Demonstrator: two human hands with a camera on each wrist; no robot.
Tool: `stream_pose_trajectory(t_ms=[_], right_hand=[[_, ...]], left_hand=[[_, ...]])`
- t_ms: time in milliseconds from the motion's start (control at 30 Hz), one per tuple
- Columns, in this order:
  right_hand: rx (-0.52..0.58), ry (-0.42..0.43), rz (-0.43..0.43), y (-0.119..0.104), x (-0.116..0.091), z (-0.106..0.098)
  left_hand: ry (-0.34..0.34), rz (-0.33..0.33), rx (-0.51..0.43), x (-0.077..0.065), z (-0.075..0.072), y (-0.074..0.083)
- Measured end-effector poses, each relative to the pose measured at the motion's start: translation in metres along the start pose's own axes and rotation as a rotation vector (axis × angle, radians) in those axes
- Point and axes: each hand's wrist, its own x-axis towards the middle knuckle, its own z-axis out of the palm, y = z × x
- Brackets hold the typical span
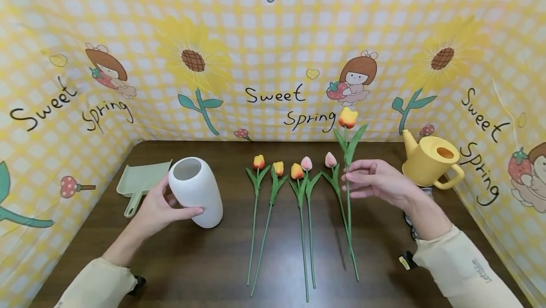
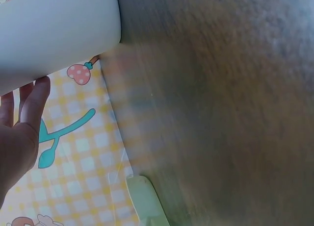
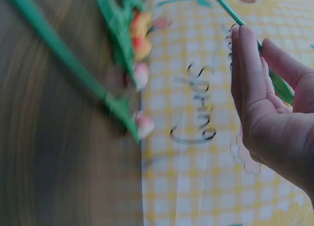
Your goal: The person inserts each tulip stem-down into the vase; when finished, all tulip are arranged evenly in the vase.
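In the head view my left hand [image 1: 155, 208] grips a white vase [image 1: 204, 199] from its left side, thumb across the front. The mouth faces up; whether the base touches the table I cannot tell. The left wrist view shows the vase [image 2: 54, 35] above the fingers. My right hand [image 1: 379, 182] pinches the green stem of a yellow-orange tulip [image 1: 348, 118] below its leaves, bloom upward. Between the hands lie several more tulips, among them an orange one [image 1: 259, 161] and two pink ones, the right pink tulip [image 1: 330, 159] closest to the held stem.
A pale green dustpan [image 1: 142, 180] lies behind my left hand. The yellow watering can [image 1: 432, 158] stands at the back right, beyond my right hand. Partly hidden under the right forearm is a patterned cloth-like item [image 1: 411, 225]. Checked fabric [image 1: 273, 52] borders the dark table [image 1: 192, 270].
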Motion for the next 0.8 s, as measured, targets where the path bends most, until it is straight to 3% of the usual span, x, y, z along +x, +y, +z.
stream_pose_trajectory(t_ms=[300, 533, 800], right_hand=[[0.245, -0.001, -0.270, -0.005, 0.017, 0.039], [0.359, -0.046, -0.424, -0.010, 0.022, 0.063], [0.465, -0.019, -0.632, -0.033, 0.039, 0.098]], left_hand=[[0.021, -0.017, 0.009, 0.001, -0.004, 0.004], [-0.014, 0.003, -0.018, 0.001, -0.004, 0.002], [-0.014, 0.002, -0.031, 0.002, -0.004, 0.002]])
